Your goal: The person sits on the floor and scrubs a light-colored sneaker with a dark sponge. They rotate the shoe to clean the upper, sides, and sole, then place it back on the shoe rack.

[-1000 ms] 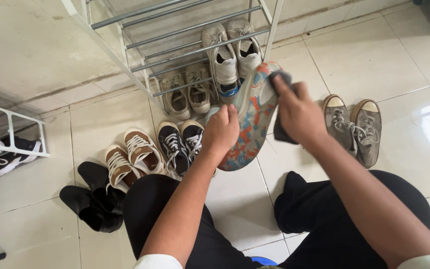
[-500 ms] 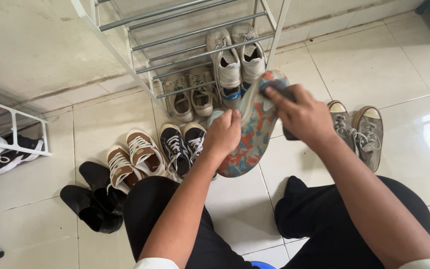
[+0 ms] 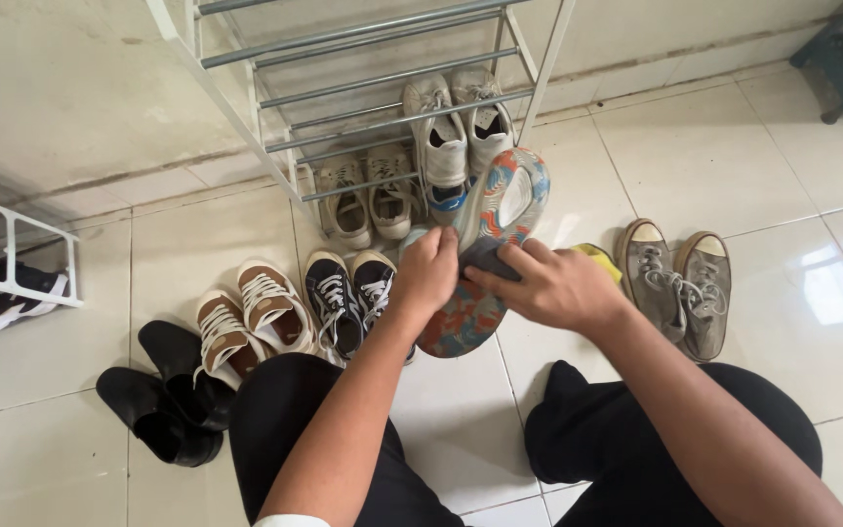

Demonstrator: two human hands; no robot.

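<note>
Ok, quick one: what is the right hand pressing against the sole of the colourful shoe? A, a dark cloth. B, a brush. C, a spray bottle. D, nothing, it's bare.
A: the right hand presses a dark cloth flat on the sole of the shoe, which the left hand steadies from the side.

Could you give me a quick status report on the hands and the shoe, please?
Left hand grips colourful shoe, sole up. Right hand presses dark cloth on sole. Shoe rack and black sneakers close by.
</note>
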